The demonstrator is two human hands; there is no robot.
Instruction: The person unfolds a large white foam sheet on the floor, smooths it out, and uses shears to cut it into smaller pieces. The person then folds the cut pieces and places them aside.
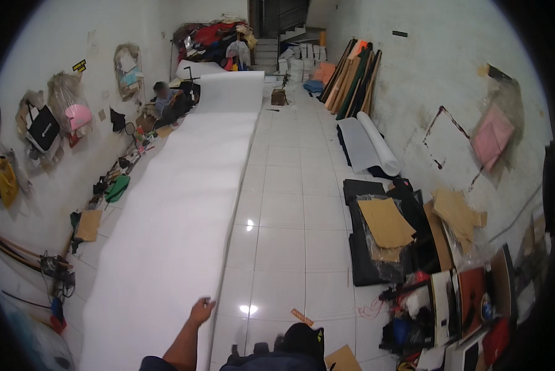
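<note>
A long, wide white sheet is spread over the floor, running from the lower left toward the far end of the room. Its surface shows soft ripples, and the far end looks raised or folded. At its near right edge is my left hand, reaching in from the bottom with a dark sleeve on the arm. The fingers are curled and appear closed on the sheet's edge. My right hand is out of sight. Dark clothing of my own shows at the lower edge.
A person sits beside the sheet's far left side. Along the right wall are a partly unrolled white roll, leaning material rolls, brown pieces on black stacks and a cluttered shelf. Bags hang on the left wall.
</note>
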